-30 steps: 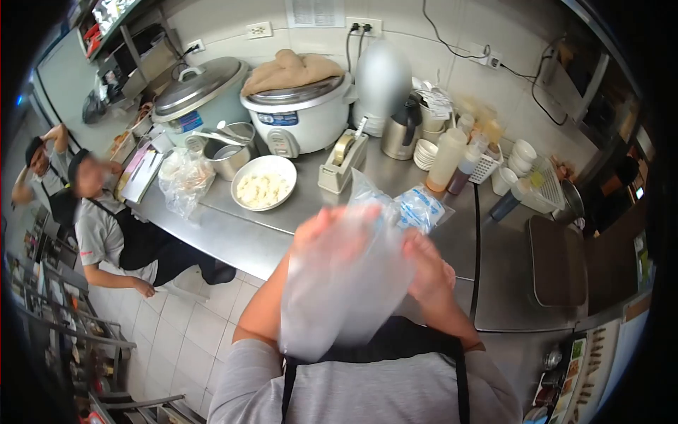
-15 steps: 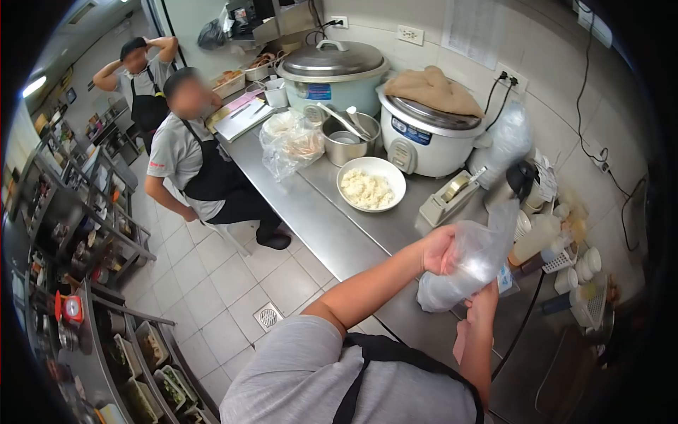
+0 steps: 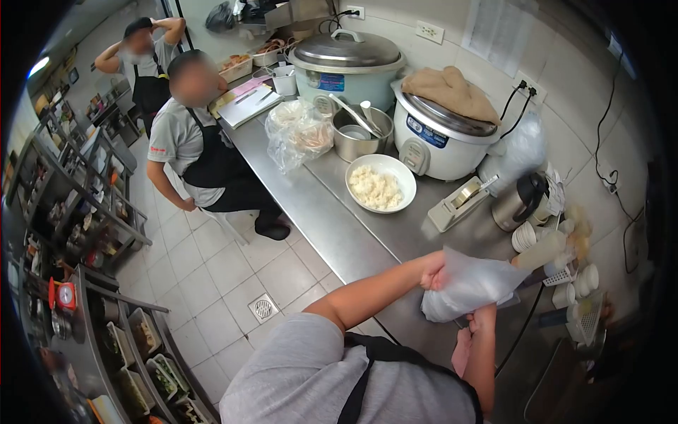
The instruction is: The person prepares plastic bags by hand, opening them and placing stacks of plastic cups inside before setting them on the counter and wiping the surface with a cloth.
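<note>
Down and over comes the upper end of the plastic bag (image 3: 472, 284): half a second ago it rises in front of the thermos jug (image 3: 519, 201), and now the bag spreads sideways, low over the desk (image 3: 321, 201), its far end reaching toward the bottles (image 3: 547, 249). Both hands remain on it. The left hand (image 3: 433, 272) grasps its left side, fingers curled into the film; the right hand (image 3: 483, 319) is closed on its near edge, lower down, though the finger detail is too small to read fully. The change suggests the bag is being turned or gathered between the two hands, with neither letting go; whether anything is inside cannot be told. Nearby, the bowl (image 3: 409, 189) of pale food (image 3: 373, 188) and the tape dispenser (image 3: 460, 205) keep their places on the desk, apart from the hands. To the left, the seated person (image 3: 205, 152) stays by the desk's end while the standing person (image 3: 141, 74) keeps both arms raised behind.
</note>
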Motion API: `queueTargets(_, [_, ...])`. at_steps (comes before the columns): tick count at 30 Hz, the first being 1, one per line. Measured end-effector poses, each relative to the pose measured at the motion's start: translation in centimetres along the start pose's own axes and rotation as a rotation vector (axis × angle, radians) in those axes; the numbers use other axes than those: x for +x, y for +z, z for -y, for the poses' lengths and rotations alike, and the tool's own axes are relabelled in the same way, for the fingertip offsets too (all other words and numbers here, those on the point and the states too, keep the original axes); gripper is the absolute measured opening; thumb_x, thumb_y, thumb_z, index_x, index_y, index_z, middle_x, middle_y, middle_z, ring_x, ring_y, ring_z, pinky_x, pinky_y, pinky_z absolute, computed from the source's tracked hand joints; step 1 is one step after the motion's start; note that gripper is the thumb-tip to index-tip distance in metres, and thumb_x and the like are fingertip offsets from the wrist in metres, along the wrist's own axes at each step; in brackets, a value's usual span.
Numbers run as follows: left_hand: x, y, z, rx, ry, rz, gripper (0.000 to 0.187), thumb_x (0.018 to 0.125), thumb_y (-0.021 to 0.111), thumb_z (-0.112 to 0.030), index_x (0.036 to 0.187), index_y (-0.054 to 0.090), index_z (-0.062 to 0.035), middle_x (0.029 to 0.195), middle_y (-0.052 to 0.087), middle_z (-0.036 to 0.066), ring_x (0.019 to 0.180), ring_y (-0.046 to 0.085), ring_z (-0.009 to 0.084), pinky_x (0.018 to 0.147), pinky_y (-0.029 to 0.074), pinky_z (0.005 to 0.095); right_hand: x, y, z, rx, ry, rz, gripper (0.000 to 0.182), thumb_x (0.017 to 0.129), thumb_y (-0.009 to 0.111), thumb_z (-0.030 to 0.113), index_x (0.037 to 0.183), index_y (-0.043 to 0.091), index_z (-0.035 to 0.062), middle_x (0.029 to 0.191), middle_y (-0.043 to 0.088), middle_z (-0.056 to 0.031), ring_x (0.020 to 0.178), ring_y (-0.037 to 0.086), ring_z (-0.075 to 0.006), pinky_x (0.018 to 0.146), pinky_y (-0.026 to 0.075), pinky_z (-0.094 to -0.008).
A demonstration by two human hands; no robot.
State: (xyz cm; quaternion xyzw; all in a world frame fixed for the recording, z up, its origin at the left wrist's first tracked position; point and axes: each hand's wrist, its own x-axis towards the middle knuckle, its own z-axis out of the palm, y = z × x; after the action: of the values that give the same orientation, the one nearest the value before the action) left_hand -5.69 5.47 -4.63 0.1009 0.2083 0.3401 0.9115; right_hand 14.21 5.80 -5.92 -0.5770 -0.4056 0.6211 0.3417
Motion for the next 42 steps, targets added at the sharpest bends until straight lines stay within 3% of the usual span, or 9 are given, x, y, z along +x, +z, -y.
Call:
queueTargets(9, [4.3,-8.0,2.6,-0.109,-0.017,0.183,0.038,0.084,0.038,-0.039,0.086,0.056,-0.0057,0.066,0.059,0.002,0.048,0.057,0.0118,0.038,0.048,0.0239,2.3,-0.8,-3.8,0.130,0.144,0.001,0.021,0.081,0.045,0.025,0.097,0.049,0.0118,0.063,0.051,-0.0010,0.040,0.043,-0.0087,0.031,0.026,-0.0204])
queueTargets(16, [3.6,-6.3,3.7,-0.120,0.116,-0.073,0.033,0.083,0.039,-0.034,0.093,0.054,-0.0058,0.077,0.061,0.006,0.057,0.060,0.0150,0.042,0.050,0.0261,2.8,-0.5,-5.4,0.269,0.019,0.023,0.020,0.081,0.044,0.022,0.097,0.049,0.0103,0.071,0.053,-0.0029,0.046,0.046,-0.0095,0.034,0.030,-0.0214])
queueTargets(21, [2.4,-7.2,4.8,-0.094,0.276,-0.156,0.028,0.085,0.036,-0.032,0.089,0.050,-0.0084,0.068,0.058,0.006,0.049,0.057,0.0148,0.041,0.049,0.0262,5.6,-2.5,-6.7,-0.095,-0.531,-0.080,0.025,0.082,0.045,0.022,0.098,0.048,0.0037,0.083,0.052,-0.0058,0.068,0.048,-0.0096,0.058,0.038,-0.0240])
queueTargets(24, [1.6,-5.8,6.3,-0.161,0.415,-0.263,0.025,0.086,0.034,-0.031,0.090,0.046,-0.0097,0.063,0.056,0.005,0.044,0.053,0.0146,0.038,0.046,0.0250,-1.1,-3.0,2.9,-0.011,-0.623,-0.235,0.031,0.083,0.043,0.024,0.102,0.047,-0.0006,0.088,0.049,-0.0055,0.080,0.046,-0.0132,0.075,0.038,-0.0265])
queueTargets(27, [1.2,-5.1,7.8,-0.189,0.544,-0.255,0.024,0.086,0.034,-0.030,0.093,0.046,-0.0103,0.062,0.055,0.005,0.044,0.052,0.0150,0.039,0.044,0.0254,-6.1,-0.2,8.9,-0.007,-1.116,-0.095,0.029,0.078,0.050,0.024,0.099,0.049,0.0034,0.093,0.046,-0.0048,0.084,0.044,-0.0162,0.072,0.037,-0.0295])
queueTargets(30, [2.1,-5.2,8.9,-0.223,0.631,-0.244,0.024,0.085,0.035,-0.031,0.092,0.047,-0.0108,0.062,0.055,0.005,0.046,0.052,0.0157,0.041,0.043,0.0263,-9.0,4.6,11.6,-0.772,-1.242,-0.159,0.028,0.065,0.061,0.020,0.087,0.052,0.0055,0.090,0.048,-0.0089,0.081,0.045,-0.0203,0.068,0.037,-0.0314])
queueTargets(33, [0.5,-3.1,7.9,-0.312,0.524,-0.293,0.021,0.084,0.037,-0.032,0.084,0.048,-0.0138,0.063,0.056,0.004,0.048,0.053,0.0141,0.042,0.043,0.0247,-6.7,6.8,9.1,-1.036,-1.283,-0.280,0.026,0.054,0.067,0.018,0.071,0.050,0.0062,0.083,0.050,-0.0114,0.075,0.046,-0.0253,0.064,0.038,-0.0329])
queueTargets(39, [1.7,-9.3,3.4,-0.230,0.256,-0.156,0.028,0.083,0.040,-0.036,0.074,0.053,-0.0132,0.061,0.056,0.004,0.044,0.053,0.0142,0.037,0.043,0.0282,-4.5,5.1,9.4,-0.634,-1.479,0.336,0.030,0.054,0.068,0.023,0.051,0.042,0.0073,0.063,0.050,-0.0062,0.062,0.046,-0.0236,0.054,0.036,-0.0307])
queueTargets(42, [2.5,-11.0,2.4,-0.215,0.193,-0.072,0.031,0.083,0.040,-0.037,0.070,0.050,-0.0102,0.069,0.059,0.009,0.056,0.058,0.0199,0.050,0.049,0.0316,-3.3,5.0,9.7,-0.468,-1.484,0.552,0.032,0.055,0.066,0.023,0.048,0.040,0.0078,0.059,0.049,-0.0056,0.061,0.045,-0.0232,0.054,0.035,-0.0302])
